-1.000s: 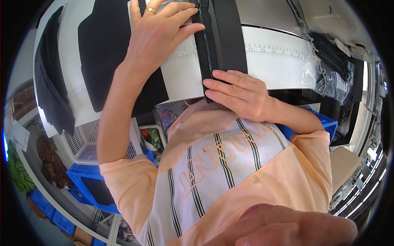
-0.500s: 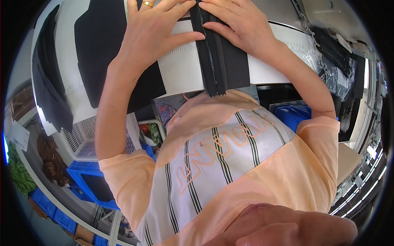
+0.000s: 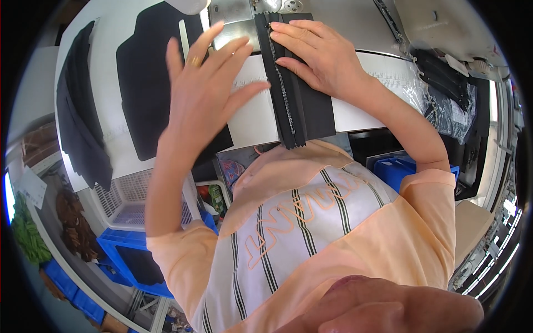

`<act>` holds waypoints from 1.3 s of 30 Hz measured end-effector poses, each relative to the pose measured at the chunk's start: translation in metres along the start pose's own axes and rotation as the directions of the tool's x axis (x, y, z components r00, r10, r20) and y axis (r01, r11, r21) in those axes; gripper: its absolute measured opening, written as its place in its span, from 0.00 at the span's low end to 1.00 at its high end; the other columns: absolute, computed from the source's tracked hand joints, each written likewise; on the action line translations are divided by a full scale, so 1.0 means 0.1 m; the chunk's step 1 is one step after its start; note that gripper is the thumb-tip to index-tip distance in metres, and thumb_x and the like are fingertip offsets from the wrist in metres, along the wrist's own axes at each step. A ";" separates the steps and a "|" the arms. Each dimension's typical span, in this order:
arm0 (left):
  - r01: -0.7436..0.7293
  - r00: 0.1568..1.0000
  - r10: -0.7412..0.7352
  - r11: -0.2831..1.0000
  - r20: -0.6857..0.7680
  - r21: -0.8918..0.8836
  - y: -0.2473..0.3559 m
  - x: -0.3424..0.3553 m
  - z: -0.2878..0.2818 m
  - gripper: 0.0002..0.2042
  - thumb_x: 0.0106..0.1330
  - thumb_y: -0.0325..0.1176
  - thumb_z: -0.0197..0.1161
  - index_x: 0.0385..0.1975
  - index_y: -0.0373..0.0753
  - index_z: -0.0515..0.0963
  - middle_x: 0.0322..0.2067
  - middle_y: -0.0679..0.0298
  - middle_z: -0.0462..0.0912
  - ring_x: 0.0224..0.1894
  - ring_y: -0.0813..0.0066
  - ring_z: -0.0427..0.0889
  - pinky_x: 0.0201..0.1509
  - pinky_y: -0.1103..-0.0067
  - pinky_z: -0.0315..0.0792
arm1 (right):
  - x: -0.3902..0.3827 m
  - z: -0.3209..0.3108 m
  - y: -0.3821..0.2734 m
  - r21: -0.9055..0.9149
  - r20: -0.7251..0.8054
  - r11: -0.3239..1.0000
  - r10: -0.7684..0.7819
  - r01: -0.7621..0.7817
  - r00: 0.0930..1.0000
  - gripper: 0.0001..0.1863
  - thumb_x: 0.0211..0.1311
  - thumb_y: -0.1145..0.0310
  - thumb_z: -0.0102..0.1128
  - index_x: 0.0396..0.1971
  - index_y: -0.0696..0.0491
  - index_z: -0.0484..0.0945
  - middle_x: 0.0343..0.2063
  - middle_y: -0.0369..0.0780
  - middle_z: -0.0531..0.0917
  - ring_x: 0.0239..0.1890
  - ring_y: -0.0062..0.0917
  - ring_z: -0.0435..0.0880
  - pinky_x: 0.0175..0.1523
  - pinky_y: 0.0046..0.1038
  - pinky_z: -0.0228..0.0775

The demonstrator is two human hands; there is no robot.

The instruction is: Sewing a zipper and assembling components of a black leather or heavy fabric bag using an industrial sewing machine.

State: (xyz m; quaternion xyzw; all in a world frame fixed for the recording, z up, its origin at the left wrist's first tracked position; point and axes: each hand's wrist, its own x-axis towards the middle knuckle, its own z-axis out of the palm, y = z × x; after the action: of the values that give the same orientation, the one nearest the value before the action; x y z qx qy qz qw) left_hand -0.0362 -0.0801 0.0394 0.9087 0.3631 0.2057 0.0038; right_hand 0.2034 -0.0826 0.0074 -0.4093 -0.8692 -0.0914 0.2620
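A black zipper (image 3: 285, 105) with metal teeth lies lengthwise over a black fabric piece (image 3: 317, 111), its lower end hanging past the near table edge. My right hand (image 3: 327, 58) rests on the zipper and fabric, fingers stretched out flat, fingertips by the line of teeth near the far end. My left hand (image 3: 206, 91) is raised to the left of the zipper, fingers spread and slightly blurred, holding nothing. Beneath and beyond it lies a larger black fabric panel (image 3: 145, 83), partly hidden by the hand and forearm.
The white table (image 3: 252, 119) carries ruler markings. A stack of black fabric (image 3: 82, 111) droops off its left side. Below stand a white plastic basket (image 3: 130, 202) and a blue crate (image 3: 130, 252). A metal machine plate (image 3: 347, 28) lies beyond; plastic-wrapped goods (image 3: 452, 114) sit at right.
My left hand has come off the zipper and moved left with spread fingers. My right hand stays on the zipper. The view has shifted, showing the zipper's far end.
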 end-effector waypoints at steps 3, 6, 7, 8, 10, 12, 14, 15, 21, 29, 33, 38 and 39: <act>0.107 0.989 -0.099 0.992 0.109 -0.070 0.10 -0.56 -0.39 0.29 0.52 0.53 0.68 0.51 0.42 0.79 0.58 0.66 0.77 0.67 0.61 0.65 0.70 0.53 0.36 | -0.06 -0.05 0.03 -0.009 0.017 0.999 0.031 -0.031 0.999 0.19 0.57 0.58 0.66 0.47 0.49 0.79 0.52 0.31 0.80 0.52 0.27 0.77 0.53 0.28 0.73; 0.351 0.911 -0.355 0.935 0.212 0.055 0.33 -1.01 -0.44 0.36 0.46 0.52 0.71 0.57 0.41 0.75 0.59 0.63 0.76 0.68 0.55 0.63 0.68 0.47 0.44 | -0.14 -0.13 0.05 -0.030 0.061 0.997 0.067 -0.065 0.996 0.20 0.57 0.58 0.65 0.48 0.49 0.79 0.53 0.31 0.79 0.54 0.27 0.76 0.54 0.28 0.73; 0.393 0.884 -0.404 0.915 0.235 0.095 0.33 -1.16 -0.37 0.36 0.44 0.47 0.74 0.57 0.42 0.76 0.58 0.64 0.76 0.67 0.56 0.65 0.66 0.46 0.50 | -0.18 -0.18 0.07 -0.034 0.083 0.996 0.083 -0.080 0.993 0.20 0.57 0.58 0.65 0.48 0.49 0.78 0.54 0.30 0.79 0.54 0.27 0.76 0.54 0.28 0.73; 0.381 0.889 -0.392 0.920 0.236 0.092 0.25 -1.27 -0.33 0.36 0.44 0.47 0.74 0.57 0.42 0.76 0.58 0.64 0.76 0.67 0.56 0.65 0.66 0.46 0.50 | -0.23 -0.23 0.10 -0.039 0.090 0.996 0.089 -0.086 0.992 0.20 0.57 0.59 0.65 0.49 0.48 0.78 0.54 0.30 0.79 0.54 0.27 0.76 0.54 0.28 0.73; 0.302 0.943 -0.308 0.951 0.127 0.064 0.07 -1.40 -0.30 0.34 0.42 0.35 0.74 0.56 0.42 0.76 0.58 0.62 0.76 0.63 0.57 0.69 0.65 0.54 0.58 | -0.29 -0.27 0.12 -0.046 0.081 0.994 0.106 -0.103 0.991 0.21 0.56 0.59 0.66 0.49 0.48 0.78 0.54 0.30 0.79 0.54 0.27 0.76 0.55 0.28 0.73; 0.301 0.951 -0.300 0.954 0.076 0.002 0.05 -1.34 -0.27 0.33 0.41 0.31 0.72 0.55 0.42 0.77 0.58 0.62 0.76 0.59 0.59 0.72 0.64 0.57 0.60 | -0.30 -0.28 0.11 -0.049 0.076 0.994 0.104 -0.100 0.992 0.21 0.56 0.59 0.66 0.49 0.49 0.78 0.54 0.31 0.79 0.54 0.27 0.76 0.55 0.28 0.73; 0.288 0.958 -0.288 0.956 0.023 -0.060 0.08 -1.21 -0.29 0.33 0.40 0.27 0.71 0.54 0.42 0.78 0.58 0.61 0.76 0.55 0.61 0.75 0.63 0.61 0.62 | -0.31 -0.28 0.11 -0.008 0.067 0.996 0.084 -0.084 0.994 0.23 0.55 0.66 0.67 0.52 0.51 0.77 0.56 0.34 0.78 0.55 0.31 0.76 0.55 0.29 0.73; 0.348 0.937 -0.342 0.934 0.075 -0.086 0.16 -1.09 -0.36 0.31 0.40 0.23 0.68 0.54 0.40 0.78 0.58 0.61 0.77 0.53 0.61 0.75 0.64 0.62 0.61 | -0.31 -0.28 0.10 -0.010 0.064 0.996 0.085 -0.085 0.994 0.23 0.55 0.66 0.67 0.52 0.51 0.77 0.56 0.34 0.78 0.55 0.31 0.76 0.55 0.29 0.73; 0.332 0.935 -0.341 0.939 0.101 0.091 0.26 -0.90 -0.23 0.33 0.36 0.20 0.67 0.52 0.43 0.79 0.58 0.64 0.75 0.52 0.65 0.74 0.64 0.57 0.58 | -0.31 -0.30 0.07 -0.003 0.077 0.994 0.107 -0.108 0.991 0.23 0.55 0.66 0.67 0.52 0.51 0.78 0.55 0.34 0.78 0.54 0.31 0.77 0.55 0.29 0.73; 0.084 0.991 -0.072 0.991 0.110 -0.103 0.76 -1.19 -0.27 0.17 0.56 0.24 0.57 0.47 0.40 0.81 0.50 0.62 0.82 0.57 0.65 0.76 0.70 0.60 0.50 | -0.65 -0.54 0.34 -0.110 0.051 0.979 0.175 -0.169 0.983 0.22 0.55 0.63 0.67 0.51 0.50 0.79 0.53 0.33 0.80 0.51 0.30 0.79 0.52 0.28 0.75; 0.069 0.997 -0.063 0.988 0.048 -0.138 0.98 -0.94 -0.19 0.15 0.58 0.25 0.58 0.46 0.40 0.82 0.48 0.63 0.83 0.56 0.66 0.77 0.70 0.61 0.52 | -0.65 -0.55 0.33 -0.107 0.022 0.980 0.171 -0.168 0.985 0.20 0.55 0.63 0.67 0.49 0.50 0.80 0.52 0.33 0.81 0.51 0.30 0.79 0.52 0.28 0.75; 0.067 0.997 -0.069 0.995 -0.021 -0.080 1.03 -0.67 0.02 0.14 0.58 0.27 0.60 0.45 0.37 0.81 0.47 0.63 0.84 0.56 0.67 0.77 0.68 0.62 0.55 | -0.66 -0.55 0.32 -0.121 0.021 0.978 0.177 -0.173 0.984 0.20 0.55 0.63 0.67 0.49 0.51 0.80 0.51 0.33 0.81 0.51 0.30 0.79 0.52 0.27 0.75; 0.080 0.996 -0.082 0.995 -0.032 -0.065 1.05 -0.63 0.04 0.14 0.58 0.27 0.60 0.44 0.38 0.82 0.47 0.63 0.84 0.56 0.67 0.77 0.67 0.62 0.57 | -0.66 -0.55 0.32 -0.123 0.018 0.977 0.176 -0.173 0.984 0.20 0.55 0.63 0.67 0.48 0.51 0.80 0.51 0.33 0.81 0.50 0.30 0.79 0.52 0.27 0.75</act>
State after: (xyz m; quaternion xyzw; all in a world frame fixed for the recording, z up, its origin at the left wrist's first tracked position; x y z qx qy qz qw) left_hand -0.0066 -0.1983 0.0284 0.8889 0.3930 0.2327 0.0350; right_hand 0.2835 -0.1263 0.0172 -0.5004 -0.8264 -0.1147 0.2311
